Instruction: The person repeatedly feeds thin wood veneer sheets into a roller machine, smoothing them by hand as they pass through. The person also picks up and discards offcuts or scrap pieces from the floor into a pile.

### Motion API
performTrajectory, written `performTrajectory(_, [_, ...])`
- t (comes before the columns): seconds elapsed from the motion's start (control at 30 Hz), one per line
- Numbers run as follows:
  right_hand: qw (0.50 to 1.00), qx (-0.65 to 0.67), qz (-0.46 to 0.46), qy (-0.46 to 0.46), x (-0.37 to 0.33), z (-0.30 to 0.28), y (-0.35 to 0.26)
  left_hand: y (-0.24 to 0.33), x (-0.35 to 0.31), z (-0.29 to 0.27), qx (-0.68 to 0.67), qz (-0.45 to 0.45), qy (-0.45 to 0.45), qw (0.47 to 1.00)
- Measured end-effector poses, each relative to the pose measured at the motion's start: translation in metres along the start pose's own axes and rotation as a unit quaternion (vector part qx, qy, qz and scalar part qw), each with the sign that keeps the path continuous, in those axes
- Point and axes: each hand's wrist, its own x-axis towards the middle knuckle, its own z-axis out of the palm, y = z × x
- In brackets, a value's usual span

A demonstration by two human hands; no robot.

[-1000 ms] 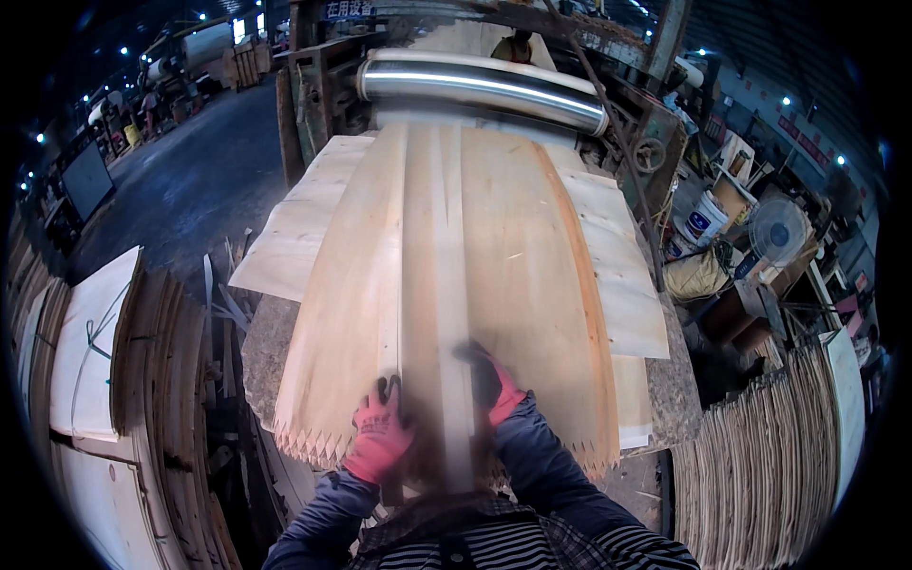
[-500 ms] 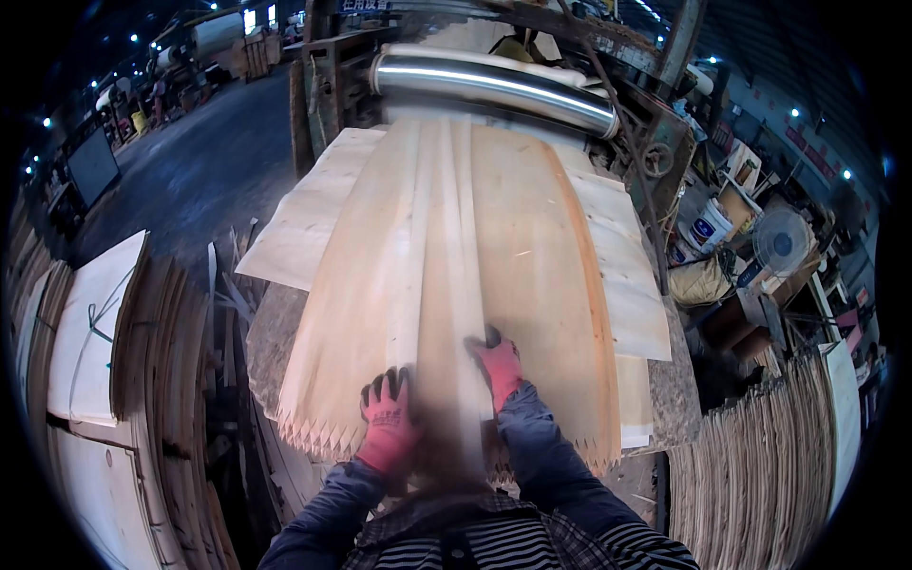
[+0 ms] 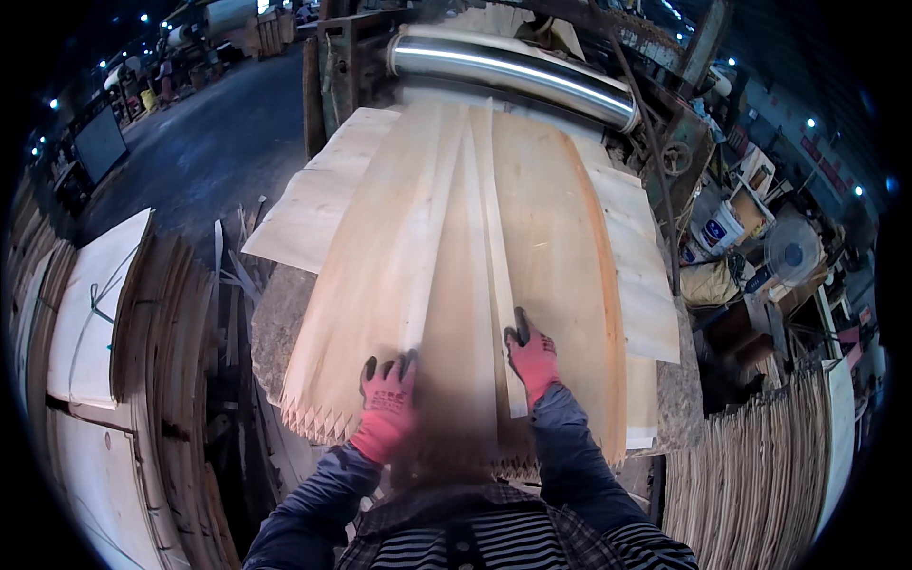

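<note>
Large pale wood veneer sheets [image 3: 556,228] with jagged near ends lie stacked in front of me. My left hand [image 3: 386,399], in a pink glove with dark fingertips, rests on the left veneer, fingers stretched out and apart, by its inner edge. My right hand [image 3: 534,361], gloved alike, has thumb and fingers closed at the edge of a narrow veneer strip [image 3: 491,209]. This long strip runs away from me toward the roller. Between my hands, the near part of the middle veneer [image 3: 456,380] is blurred and darker.
A shiny metal roller [image 3: 513,76] spans the machine at the far end. Bundled veneer [image 3: 100,304] stands at left, a dense veneer stack [image 3: 750,475] at right. Beyond that are a white bucket [image 3: 719,226] and a round fan [image 3: 793,249]. A grey worktop edge [image 3: 679,408] shows beneath the sheets.
My right hand has moved right and slightly away, and the near end of the narrow strip has swung right with it. My left hand stays on the left veneer. The view has shifted slightly.
</note>
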Motion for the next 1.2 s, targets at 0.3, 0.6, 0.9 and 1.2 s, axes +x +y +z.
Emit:
performTrajectory(0.3, [0.998,-0.043,0.024,-0.041,-0.014,-0.036,0.006,-0.016,-0.015,0.01,-0.156,0.042,0.022,0.987])
performTrajectory(0.6, [0.82,0.143,-0.553,0.013,-0.067,-0.143,-0.15,-0.043,-0.018,0.055,-0.08,0.051,-0.06,0.994])
performTrajectory(0.9, [0.689,0.085,-0.72,-0.023,-0.131,-0.199,-0.227,-0.011,-0.001,0.028,-0.041,0.035,-0.097,0.994])
performTrajectory(1.2, [0.702,0.078,-0.707,-0.022,-0.152,-0.202,-0.228,-0.019,-0.001,0.046,-0.028,0.031,-0.059,0.997])
